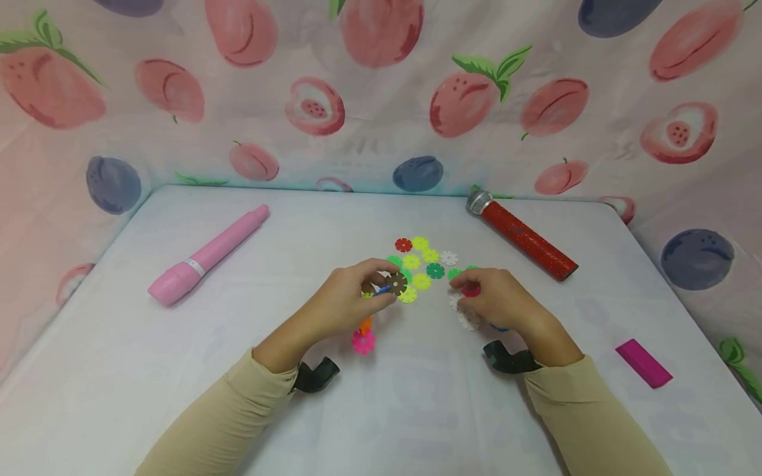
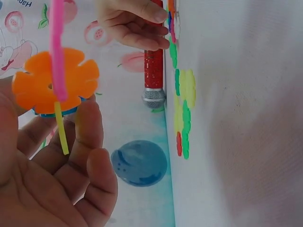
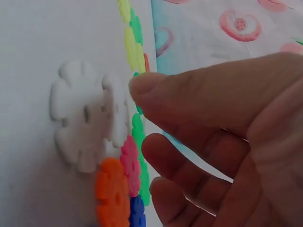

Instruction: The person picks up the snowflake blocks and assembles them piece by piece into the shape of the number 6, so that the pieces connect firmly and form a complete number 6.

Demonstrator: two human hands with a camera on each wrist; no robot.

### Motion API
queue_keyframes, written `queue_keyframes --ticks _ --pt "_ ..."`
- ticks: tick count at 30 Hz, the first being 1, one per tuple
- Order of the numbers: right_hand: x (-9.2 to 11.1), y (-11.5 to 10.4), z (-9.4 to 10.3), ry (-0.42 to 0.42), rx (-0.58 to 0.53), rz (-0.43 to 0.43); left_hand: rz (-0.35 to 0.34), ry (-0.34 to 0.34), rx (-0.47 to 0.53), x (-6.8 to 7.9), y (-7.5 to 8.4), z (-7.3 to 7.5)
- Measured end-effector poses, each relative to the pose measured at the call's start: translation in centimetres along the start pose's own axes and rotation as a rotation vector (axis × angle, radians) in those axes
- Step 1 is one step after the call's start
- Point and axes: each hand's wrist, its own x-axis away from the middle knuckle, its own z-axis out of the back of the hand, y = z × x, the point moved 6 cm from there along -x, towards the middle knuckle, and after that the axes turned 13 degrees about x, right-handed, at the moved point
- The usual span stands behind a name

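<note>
My left hand [image 1: 342, 301] holds a small build of slotted flower-shaped plastic discs between thumb and fingers. A brown disc [image 1: 397, 283] faces up at its fingertips, and a pink disc [image 1: 364, 342] hangs at the lower end. An orange disc [image 2: 33, 87] in the build has a pink one and a yellow one set edgewise to it. My right hand [image 1: 506, 301] hovers, fingers loosely bent, over loose discs. Nearest its thumb are white discs [image 3: 71, 113]; a pinkish-red disc [image 3: 130, 165] and another orange disc [image 3: 111, 189] lie beside them.
More loose discs, yellow [image 1: 421, 282], green [image 1: 435, 270] and red [image 1: 403, 245], lie mid-table. A pink tapered tube [image 1: 214, 254] lies left; a red microphone [image 1: 526, 238] is back right. Far right is a magenta rectangular piece [image 1: 644, 363]. Fruit-print cloth [image 1: 369, 158] hangs behind.
</note>
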Motion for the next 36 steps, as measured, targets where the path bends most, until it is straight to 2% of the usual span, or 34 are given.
queue_keyframes --ticks 9,28,31,36 --pt "-0.3 0.5 -0.6 -0.02 0.049 -0.027 0.025 -0.064 0.005 0.1 0.0 -0.4" --pt "-0.6 0.0 -0.7 0.012 0.037 0.008 0.013 -0.093 -0.023 0.0 -0.3 -0.7" --pt "-0.5 -0.3 -0.4 0.05 -0.008 0.019 0.0 -0.088 -0.038 0.0 -0.3 -0.7" --pt "0.2 -1.8 0.6 0.191 -0.163 0.091 -0.034 -0.065 -0.047 -0.1 0.0 -0.6"
